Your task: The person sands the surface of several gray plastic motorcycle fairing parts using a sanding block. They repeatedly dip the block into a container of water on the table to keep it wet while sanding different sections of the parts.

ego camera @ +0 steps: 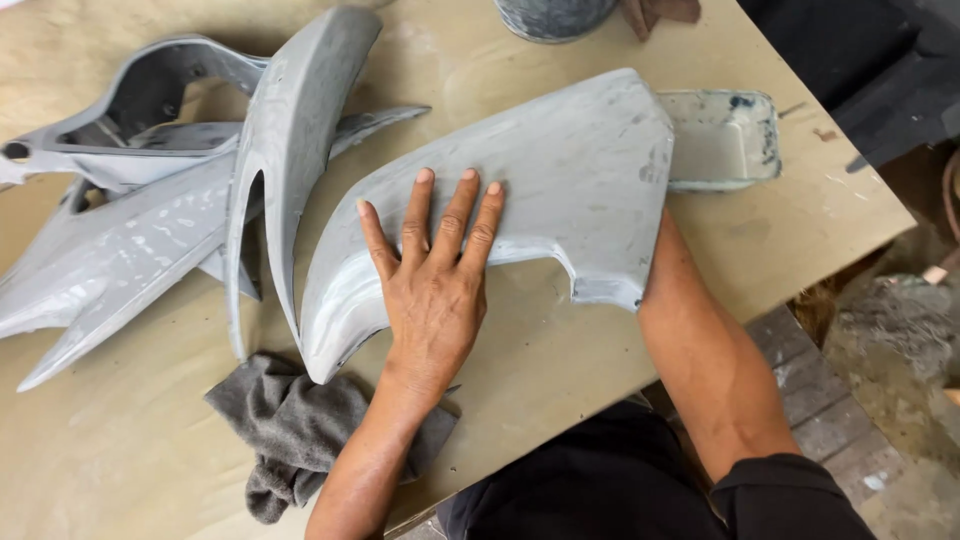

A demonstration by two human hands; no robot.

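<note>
Grey primed panels (150, 230) crowd the table's left; our left hand (432, 290), fingers spread wide, lies flat on the curved panel (590, 170) at centre. Our right hand is hidden behind it, grip unknowable. Even pressure seems wise.

grey panels (200, 200) crowd left; bare table (780, 230) right seems passable.

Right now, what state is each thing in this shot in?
Large grey primed fairing panel: lying on the table, pressed by left hand.
Left hand: flat, fingers spread on panel.
Right hand: hidden behind the panel.
Grey crumpled rag: under left forearm.
Shallow rectangular tray: paint-smeared, partly behind panel.
</note>
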